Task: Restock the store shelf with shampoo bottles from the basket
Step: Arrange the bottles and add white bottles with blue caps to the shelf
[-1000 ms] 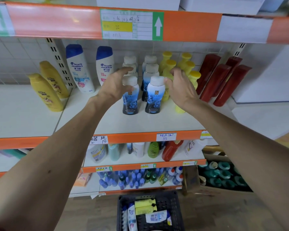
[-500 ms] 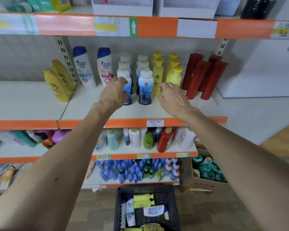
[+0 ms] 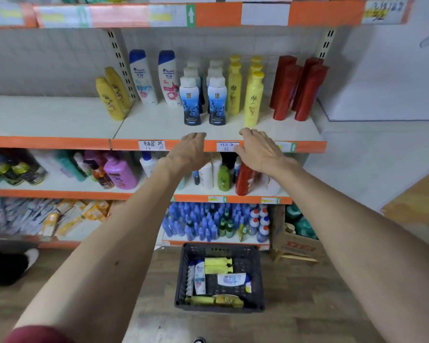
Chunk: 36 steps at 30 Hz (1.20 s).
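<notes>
Two white-capped blue shampoo bottles stand at the front of their rows on the middle shelf, with yellow bottles to their right. My left hand and my right hand hover empty in front of the shelf's orange edge, fingers loosely spread, below those bottles and apart from them. On the floor below, a dark basket holds several bottles: yellow ones, white Head & Shoulders ones and a flat white one.
Head & Shoulders bottles, leaning yellow bottles and red bottles share the shelf. Lower shelves carry mixed bottles and small blue bottles. A cardboard box stands right of the basket. A person's dark shoe shows at left.
Both hands let go of the blue bottles and drew back and down to the shelf's front edge. The camera pulled back from the shelf, showing more floor and basket.
</notes>
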Available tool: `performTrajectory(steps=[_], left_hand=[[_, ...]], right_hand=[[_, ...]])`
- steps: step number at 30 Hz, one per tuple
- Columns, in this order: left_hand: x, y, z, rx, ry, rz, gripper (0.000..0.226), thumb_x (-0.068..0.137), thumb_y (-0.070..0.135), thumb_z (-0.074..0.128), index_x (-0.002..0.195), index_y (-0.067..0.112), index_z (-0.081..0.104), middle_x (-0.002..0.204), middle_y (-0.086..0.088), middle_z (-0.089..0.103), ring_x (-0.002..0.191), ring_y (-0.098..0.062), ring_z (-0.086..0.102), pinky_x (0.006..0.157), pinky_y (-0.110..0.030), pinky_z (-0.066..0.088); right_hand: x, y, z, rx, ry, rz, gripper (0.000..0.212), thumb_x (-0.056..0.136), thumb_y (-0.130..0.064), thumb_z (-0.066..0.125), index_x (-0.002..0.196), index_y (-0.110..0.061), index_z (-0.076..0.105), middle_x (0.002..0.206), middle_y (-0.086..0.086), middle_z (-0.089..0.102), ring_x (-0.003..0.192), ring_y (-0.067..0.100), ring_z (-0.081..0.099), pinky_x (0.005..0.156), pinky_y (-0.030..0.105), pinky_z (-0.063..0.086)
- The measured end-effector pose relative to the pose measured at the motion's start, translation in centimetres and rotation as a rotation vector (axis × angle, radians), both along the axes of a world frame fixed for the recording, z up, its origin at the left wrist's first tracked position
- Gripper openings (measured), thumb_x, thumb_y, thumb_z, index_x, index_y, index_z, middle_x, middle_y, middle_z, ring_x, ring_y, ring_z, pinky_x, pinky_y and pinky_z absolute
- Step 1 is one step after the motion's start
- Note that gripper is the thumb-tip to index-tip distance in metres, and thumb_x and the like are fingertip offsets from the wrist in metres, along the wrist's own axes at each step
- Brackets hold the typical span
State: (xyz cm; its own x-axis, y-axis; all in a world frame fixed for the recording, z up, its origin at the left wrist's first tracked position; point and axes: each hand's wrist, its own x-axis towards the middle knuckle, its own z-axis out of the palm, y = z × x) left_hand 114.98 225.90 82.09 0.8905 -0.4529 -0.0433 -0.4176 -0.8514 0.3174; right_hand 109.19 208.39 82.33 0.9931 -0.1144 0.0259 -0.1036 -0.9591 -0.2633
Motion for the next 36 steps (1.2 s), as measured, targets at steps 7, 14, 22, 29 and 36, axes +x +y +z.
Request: performTrajectory(steps=[7, 14, 22, 29, 36], left_hand=[[-2.1, 1.4, -10.1, 0.121, 0.251, -0.016, 0.077, 0.094, 0.05, 0.045, 0.151, 0.01, 0.013, 0.158, -0.013, 0.017, 0.147, -0.027, 0.014, 0.117, -0.046, 0.017], [-5.8, 4.3, -24.8, 0.281, 0.47, -0.044, 0.076, 0.097, 0.054, 0.025, 0.152, 0.017, -0.011, 0.16, 0.003, -0.017, 0.147, -0.013, -0.015, 0.12, -0.044, -0.004], [-7.6, 6.2, -41.2, 0.345, 0.64, -0.135, 0.074, 0.098, 0.053, 0.026, 0.153, 0.017, -0.006, 0.161, 0.002, -0.012, 0.148, -0.015, -0.01, 0.121, -0.044, 0.002], [-7.9, 5.1, -63.2, 0.367, 0.684, -0.208, 0.066, 0.1, 0.042, 0.031, 0.153, 0.014, 0.004, 0.161, -0.004, 0.005, 0.149, -0.022, 0.006, 0.119, -0.046, 0.014], [-5.2, 2.2, -87.7, 0.342, 0.614, -0.242, 0.067, 0.1, 0.041, 0.038, 0.153, 0.013, 0.008, 0.16, -0.008, 0.012, 0.147, -0.027, 0.015, 0.116, -0.046, 0.021]], right_hand=[[-1.5, 1.5, -9.8, 0.065, 0.207, 0.033, 0.054, 0.103, -0.038, 0.027, 0.149, -0.008, 0.03, 0.157, 0.01, 0.029, 0.146, 0.026, 0.021, 0.117, 0.046, 0.022], [-4.4, 4.2, -24.1, 0.096, 0.523, -0.003, 0.065, 0.104, -0.045, 0.018, 0.157, -0.011, -0.001, 0.165, 0.002, -0.008, 0.151, 0.017, -0.011, 0.123, 0.04, -0.003], [-6.9, 5.7, -39.7, 0.164, 0.63, -0.038, 0.058, 0.106, -0.036, 0.022, 0.156, -0.011, 0.009, 0.164, 0.006, 0.009, 0.151, 0.02, 0.006, 0.12, 0.038, 0.01], [-7.4, 3.3, -62.8, 0.184, 0.696, -0.09, 0.05, 0.106, -0.018, 0.031, 0.154, -0.017, 0.02, 0.16, 0.005, 0.025, 0.145, 0.026, 0.025, 0.116, 0.041, 0.028], [-6.3, 0.0, -87.3, 0.195, 0.704, -0.13, 0.047, 0.105, -0.013, 0.034, 0.151, -0.013, 0.025, 0.154, 0.015, 0.033, 0.133, 0.034, 0.042, 0.105, 0.045, 0.04]])
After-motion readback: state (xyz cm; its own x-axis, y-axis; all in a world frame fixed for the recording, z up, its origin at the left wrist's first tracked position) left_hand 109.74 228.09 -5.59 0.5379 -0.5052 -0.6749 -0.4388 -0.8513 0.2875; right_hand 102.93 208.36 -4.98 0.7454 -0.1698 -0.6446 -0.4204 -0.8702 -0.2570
